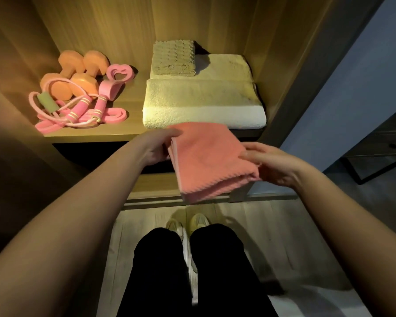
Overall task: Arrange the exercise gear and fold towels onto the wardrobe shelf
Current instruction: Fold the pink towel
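Note:
A folded pink towel (212, 160) hangs in the air just in front of the wardrobe shelf (133, 104). My left hand (157, 146) pinches its left edge and my right hand (271, 162) holds its right edge. On the shelf's right half lie two folded white towels (204, 104), with a small grey towel (174, 59) on the rear one. On the left half sit two orange dumbbells (78, 74), a pink skipping rope (78, 110), a pink band and a pink heart-shaped gripper (120, 73).
The wardrobe's wooden side walls (284, 53) close in the shelf on both sides. A lower shelf edge (151, 186) runs under the towel. My legs and shoes (188, 225) stand on the pale floor below. A dark cabinet (380, 143) stands at the right.

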